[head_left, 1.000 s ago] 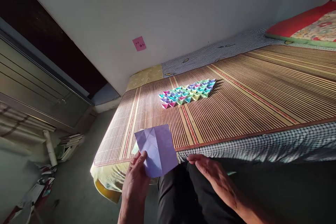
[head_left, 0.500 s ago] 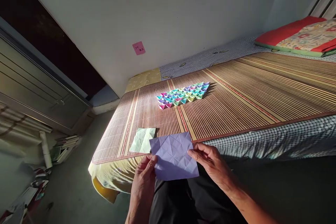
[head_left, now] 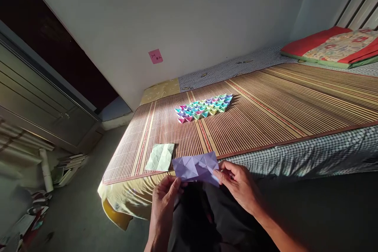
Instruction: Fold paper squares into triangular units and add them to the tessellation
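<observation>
Left hand low, near seven o'clock: fingers curled, thumb over them, pointing to one. Right hand near half past four: pinching, thumb aimed at ten. Left forearm angles toward one, right forearm toward ten.

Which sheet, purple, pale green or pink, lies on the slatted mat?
The pale green sheet, on the slatted mat near its front edge. The purple sheet is held by the left hand and right hand; the pink sheet is on the wall.
</observation>
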A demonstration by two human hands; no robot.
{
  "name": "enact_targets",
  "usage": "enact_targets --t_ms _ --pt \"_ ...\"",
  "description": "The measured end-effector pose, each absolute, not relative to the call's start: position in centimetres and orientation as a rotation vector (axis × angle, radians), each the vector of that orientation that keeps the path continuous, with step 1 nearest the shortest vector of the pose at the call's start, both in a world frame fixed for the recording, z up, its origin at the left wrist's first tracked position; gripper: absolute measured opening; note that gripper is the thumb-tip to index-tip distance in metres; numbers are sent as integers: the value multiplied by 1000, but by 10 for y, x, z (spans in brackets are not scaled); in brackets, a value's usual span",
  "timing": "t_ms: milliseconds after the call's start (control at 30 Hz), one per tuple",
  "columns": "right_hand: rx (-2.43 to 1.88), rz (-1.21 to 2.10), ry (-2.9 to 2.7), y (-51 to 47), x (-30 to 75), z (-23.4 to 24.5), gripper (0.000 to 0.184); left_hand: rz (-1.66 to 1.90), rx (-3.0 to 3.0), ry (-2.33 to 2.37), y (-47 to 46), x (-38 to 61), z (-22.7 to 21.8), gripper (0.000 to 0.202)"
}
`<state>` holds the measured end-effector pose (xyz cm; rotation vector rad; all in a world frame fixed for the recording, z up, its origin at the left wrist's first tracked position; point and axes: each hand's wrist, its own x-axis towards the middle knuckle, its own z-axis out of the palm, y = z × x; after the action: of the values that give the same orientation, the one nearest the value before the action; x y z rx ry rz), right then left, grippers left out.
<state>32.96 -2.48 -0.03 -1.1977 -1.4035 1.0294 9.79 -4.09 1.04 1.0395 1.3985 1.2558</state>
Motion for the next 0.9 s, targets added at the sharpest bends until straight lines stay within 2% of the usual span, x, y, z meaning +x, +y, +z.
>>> enact_targets --t_ms 367,567,700,833,900 --pt "-1166 809 -1503 -30 331 1 29 1392 1039 1406 -45 95 3 39" --pt "-1152 1085 -1381 -34 322 -9 34 1357 960 1288 -49 102 6 39" --pt "-1141 1105 -1310 -35 319 -17 44 1403 873 1233 -52 106 2 40" --pt "-1140 1164 -1150 -32 323 -19 35 1537 901 1291 -52 105 0 38" --pt "-1168 1310 -981 -31 321 -19 43 1571 938 1308 -52 104 -1 37"
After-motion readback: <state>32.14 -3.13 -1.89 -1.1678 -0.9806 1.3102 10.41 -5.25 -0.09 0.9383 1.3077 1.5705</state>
